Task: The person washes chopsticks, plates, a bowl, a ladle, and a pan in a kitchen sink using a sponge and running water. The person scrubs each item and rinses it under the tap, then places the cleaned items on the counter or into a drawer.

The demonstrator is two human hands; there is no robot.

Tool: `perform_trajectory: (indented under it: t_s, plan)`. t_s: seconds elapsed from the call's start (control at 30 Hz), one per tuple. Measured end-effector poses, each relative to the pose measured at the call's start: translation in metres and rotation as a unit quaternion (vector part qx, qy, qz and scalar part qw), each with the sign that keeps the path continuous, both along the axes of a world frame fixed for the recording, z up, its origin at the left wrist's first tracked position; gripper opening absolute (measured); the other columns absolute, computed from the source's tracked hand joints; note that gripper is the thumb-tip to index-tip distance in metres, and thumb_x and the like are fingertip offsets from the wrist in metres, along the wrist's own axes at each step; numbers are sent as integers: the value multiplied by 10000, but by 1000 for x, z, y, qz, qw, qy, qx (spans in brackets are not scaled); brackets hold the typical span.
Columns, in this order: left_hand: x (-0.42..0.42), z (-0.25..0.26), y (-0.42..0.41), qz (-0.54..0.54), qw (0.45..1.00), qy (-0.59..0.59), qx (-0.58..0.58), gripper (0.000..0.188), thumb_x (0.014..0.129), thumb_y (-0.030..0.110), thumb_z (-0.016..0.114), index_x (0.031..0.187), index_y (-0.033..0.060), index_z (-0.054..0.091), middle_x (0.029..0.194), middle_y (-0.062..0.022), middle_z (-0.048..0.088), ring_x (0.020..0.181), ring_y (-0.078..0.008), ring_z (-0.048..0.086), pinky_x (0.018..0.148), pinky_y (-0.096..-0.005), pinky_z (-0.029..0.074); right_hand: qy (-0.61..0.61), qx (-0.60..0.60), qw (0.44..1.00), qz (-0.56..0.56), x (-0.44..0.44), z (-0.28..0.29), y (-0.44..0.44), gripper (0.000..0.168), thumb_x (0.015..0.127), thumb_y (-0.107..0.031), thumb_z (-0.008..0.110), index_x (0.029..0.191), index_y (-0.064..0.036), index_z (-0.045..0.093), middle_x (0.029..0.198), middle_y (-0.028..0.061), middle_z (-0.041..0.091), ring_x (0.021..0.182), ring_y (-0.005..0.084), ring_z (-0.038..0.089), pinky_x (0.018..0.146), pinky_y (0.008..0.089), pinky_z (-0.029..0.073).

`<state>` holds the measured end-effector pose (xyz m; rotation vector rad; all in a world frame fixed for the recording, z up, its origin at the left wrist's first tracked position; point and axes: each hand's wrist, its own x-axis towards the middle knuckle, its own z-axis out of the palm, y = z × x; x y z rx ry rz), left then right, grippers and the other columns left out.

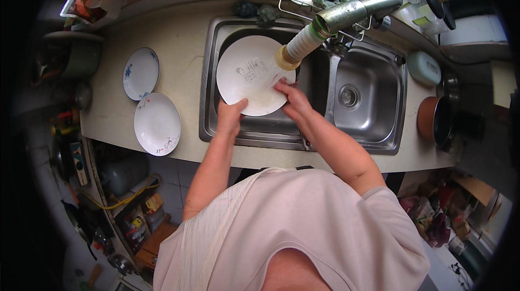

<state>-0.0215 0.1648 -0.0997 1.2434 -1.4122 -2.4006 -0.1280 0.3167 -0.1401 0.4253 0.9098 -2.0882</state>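
Over the left basin of a double steel sink, a large white plate [252,75] with a dark drawing on it is held between both hands. My left hand [232,115] grips its lower left rim, thumb on the upper face. At the lower right rim is my right hand [293,98], fingers on the face, where water runs. The water falls from a pale flexible hose end [289,56] joined to a metal faucet pipe [357,14]. Left of the sink, a white plate with blue flowers [141,72] touches or overlaps another decorated white plate [157,124] on the counter.
The right basin [367,96] has a drain strainer. Behind the faucet stands a wire rack [284,0] with metal lids and a scouring pad. Scrubbers [267,14] lie behind the left basin. An orange-brown pot [430,119] and a pale green box [423,67] stand at right.
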Motion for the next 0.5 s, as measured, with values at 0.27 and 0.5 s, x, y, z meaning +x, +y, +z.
perform_trajectory:
  t_s: [0.27, 0.5]
  plan:
    - [0, -17, 41, 137, 986, 78, -53, 509, 782, -63, 587, 1269, -6, 451, 1201, -138, 556, 1060, -237, 575, 879, -356, 489, -55, 19, 994, -90, 35, 13, 0, 334, 837, -2, 589, 1166, -25, 533, 1120, 78, 591, 1031, 183, 572, 931, 335, 455]
    - [3, 17, -25, -148, 988, -23, 42, 485, 762, -29, 619, 1228, -39, 484, 1152, -169, 591, 1012, -274, 614, 883, -383, 505, 94, 108, 984, 102, -41, 30, 31, 267, 832, 2, 595, 1096, 15, 561, 1025, 89, 624, 973, 187, 601, 887, 309, 468]
